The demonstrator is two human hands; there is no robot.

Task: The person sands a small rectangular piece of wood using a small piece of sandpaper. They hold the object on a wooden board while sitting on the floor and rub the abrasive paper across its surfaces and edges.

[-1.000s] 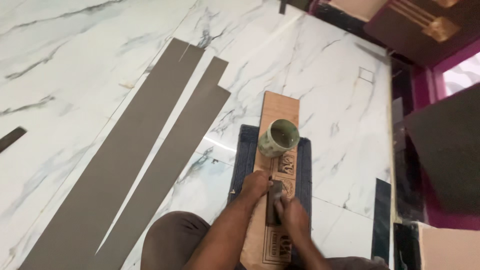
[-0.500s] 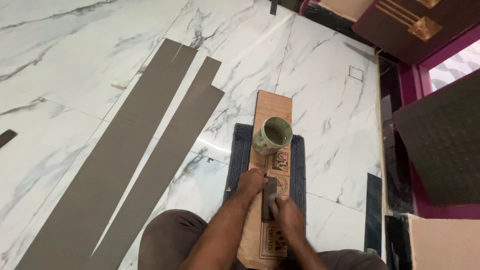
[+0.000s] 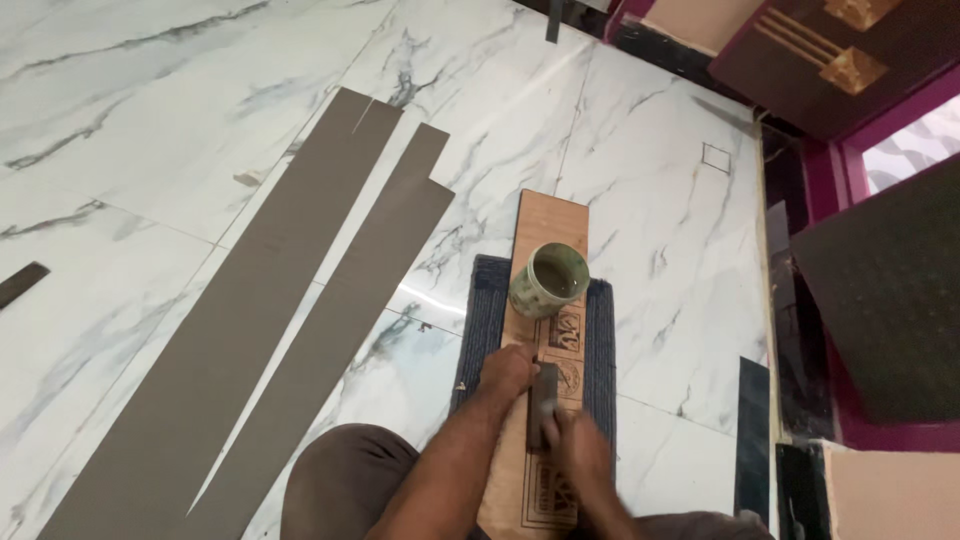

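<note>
1. White marble-veined tile floor, glossy, spanning the whole view.
2. Long grey laminate strips, flat on the floor at left, side by side.
3. Dark blue ribbed mat, under the plank.
4. Narrow brown plywood plank, printed markings, lying lengthwise on the mat.
5. Green patterned ceramic cup, upright on the plank.
6. Left hand, closed on the block's far end.
7. Right hand, gripping its near end.
8. Dark rectangular block, pressed on the plank between both hands.

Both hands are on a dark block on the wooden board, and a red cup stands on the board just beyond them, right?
Not quite: the head view shows the cup is green, not red. Both the left hand and right hand are on the dark block on the wooden board.
</note>
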